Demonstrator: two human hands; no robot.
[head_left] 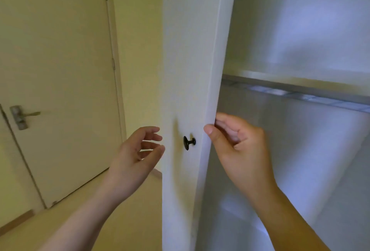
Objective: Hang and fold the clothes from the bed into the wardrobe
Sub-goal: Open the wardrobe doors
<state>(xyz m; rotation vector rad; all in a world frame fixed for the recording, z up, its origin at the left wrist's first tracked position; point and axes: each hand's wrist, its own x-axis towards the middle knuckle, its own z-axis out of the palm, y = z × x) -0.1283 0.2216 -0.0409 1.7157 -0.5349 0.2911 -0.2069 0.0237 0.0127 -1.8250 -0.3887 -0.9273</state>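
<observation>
A white wardrobe door (186, 60) stands partly swung out in the middle of the view, with a small black knob (188, 142) on its face. My right hand (238, 150) grips the door's free edge, thumb on the front and fingers behind it. My left hand (138, 156) hovers open just left of the knob, fingers spread, touching nothing. Behind the door the wardrobe interior (300, 150) shows a shelf (290, 81) with a metal hanging rail (312, 98) beneath it. No clothes or bed are in view.
A cream room door (60, 90) with a metal lever handle (22, 116) is shut at the left. A pale wall (138, 50) lies between it and the wardrobe. Light floor (120, 220) runs below my left arm.
</observation>
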